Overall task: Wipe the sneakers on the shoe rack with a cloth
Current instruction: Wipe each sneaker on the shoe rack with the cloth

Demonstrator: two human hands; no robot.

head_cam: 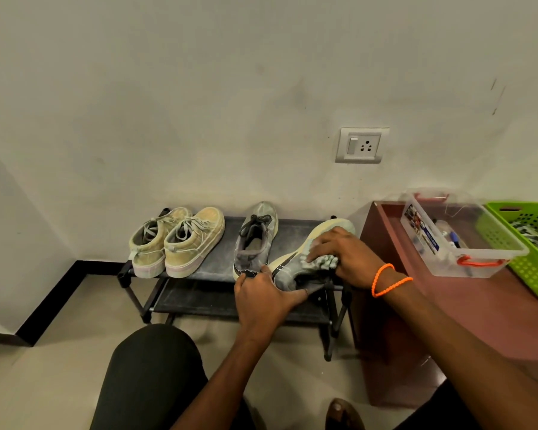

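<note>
Bg stuff: pale wall w/ a switch-and-socket plate on the right side, few dark scuff marks up near the far right. Black skirting runs along the bottom left over a light floor. On the right there's a reddish-brown table, and on it a clear plastic box w/ orange latches, some small bits inside, can't tell what. Just beside it, a green perforated basket at the frame edge.

Left hand gripping with curled fingers, right hand pressing down with fingers spread, forearms extended forward
</note>
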